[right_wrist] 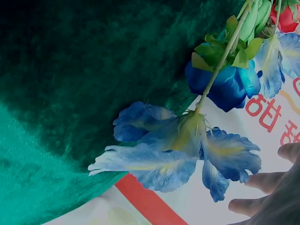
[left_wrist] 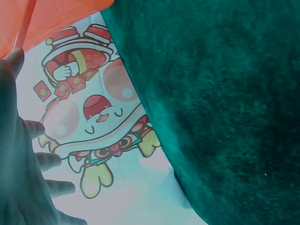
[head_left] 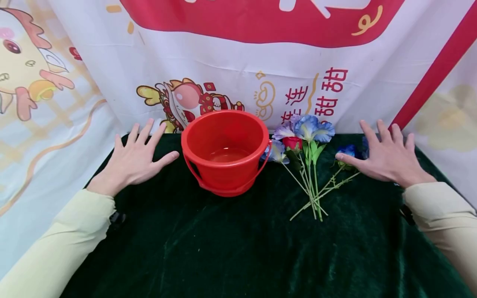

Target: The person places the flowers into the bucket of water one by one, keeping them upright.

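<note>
Your left hand point(head_left: 136, 159), left of centre in the frame, and your right hand point(head_left: 391, 157), toward the right, lie over the far part of a worktop point(head_left: 223, 248) draped in dark green velvet; the step in hand appears to be a ready pose, with nothing taken up. At the centre stands a round red plastic bucket point(head_left: 227, 176), upright, its handle point(head_left: 225, 192) lowered in front. Right of it lie ruffled blue-violet artificial flowers point(head_left: 308, 128) and a red artificial rose point(head_left: 292, 143), their thin green stems point(head_left: 313, 194) crossing lower in the frame; farther right is a deep blue artificial rose point(right_wrist: 225, 89). Any next handling would call for you to curl your fingers round a stem or the handle. All fingers are released and spread wide, grasping nothing; the left thumb point(head_left: 165, 159) ends just beside the bucket, while the right thumb point(head_left: 351, 159) overlaps the blue rose, contact indeterminable.
</note>
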{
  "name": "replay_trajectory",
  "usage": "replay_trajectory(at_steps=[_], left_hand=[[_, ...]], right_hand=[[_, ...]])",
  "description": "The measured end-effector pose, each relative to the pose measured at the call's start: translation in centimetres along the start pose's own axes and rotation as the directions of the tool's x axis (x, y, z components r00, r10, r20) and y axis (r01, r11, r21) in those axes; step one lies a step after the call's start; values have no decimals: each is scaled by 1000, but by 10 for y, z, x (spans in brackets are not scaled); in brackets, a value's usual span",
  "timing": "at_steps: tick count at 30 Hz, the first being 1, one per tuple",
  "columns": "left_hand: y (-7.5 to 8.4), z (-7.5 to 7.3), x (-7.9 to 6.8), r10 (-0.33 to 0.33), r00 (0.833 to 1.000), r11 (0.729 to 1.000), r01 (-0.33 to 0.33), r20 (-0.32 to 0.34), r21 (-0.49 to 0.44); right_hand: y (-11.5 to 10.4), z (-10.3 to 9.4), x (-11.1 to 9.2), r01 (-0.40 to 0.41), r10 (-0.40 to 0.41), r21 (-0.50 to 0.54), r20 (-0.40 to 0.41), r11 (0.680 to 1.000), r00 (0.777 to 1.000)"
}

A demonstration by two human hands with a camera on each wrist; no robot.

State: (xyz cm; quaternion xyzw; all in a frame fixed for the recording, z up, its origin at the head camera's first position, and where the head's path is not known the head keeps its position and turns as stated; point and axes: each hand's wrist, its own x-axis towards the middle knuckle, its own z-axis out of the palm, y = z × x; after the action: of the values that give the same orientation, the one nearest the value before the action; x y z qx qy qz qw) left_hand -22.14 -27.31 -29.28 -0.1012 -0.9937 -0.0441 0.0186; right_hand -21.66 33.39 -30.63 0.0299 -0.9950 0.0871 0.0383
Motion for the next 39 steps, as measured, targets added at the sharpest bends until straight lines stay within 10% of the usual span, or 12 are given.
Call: replay_trajectory(at_steps=[9,15,27,39], left_hand=[[12,-1,3,10,995,983,-28,-97,-181],[33,8,10,3,979,859,-107,-205,-500],[70,35,21,-18,959,566,-224,-284,-794],[80,42,20,-25,958,403,-251,-285,-880]], right_hand=[[-21,8,11,-20,16,117,39,993,999],[-48,21,20,-82,74,382,34,921,997],[-88,59,32,-199,315,903,76,381,946],[-76,68,36,-339,255,863,256,373,932]])
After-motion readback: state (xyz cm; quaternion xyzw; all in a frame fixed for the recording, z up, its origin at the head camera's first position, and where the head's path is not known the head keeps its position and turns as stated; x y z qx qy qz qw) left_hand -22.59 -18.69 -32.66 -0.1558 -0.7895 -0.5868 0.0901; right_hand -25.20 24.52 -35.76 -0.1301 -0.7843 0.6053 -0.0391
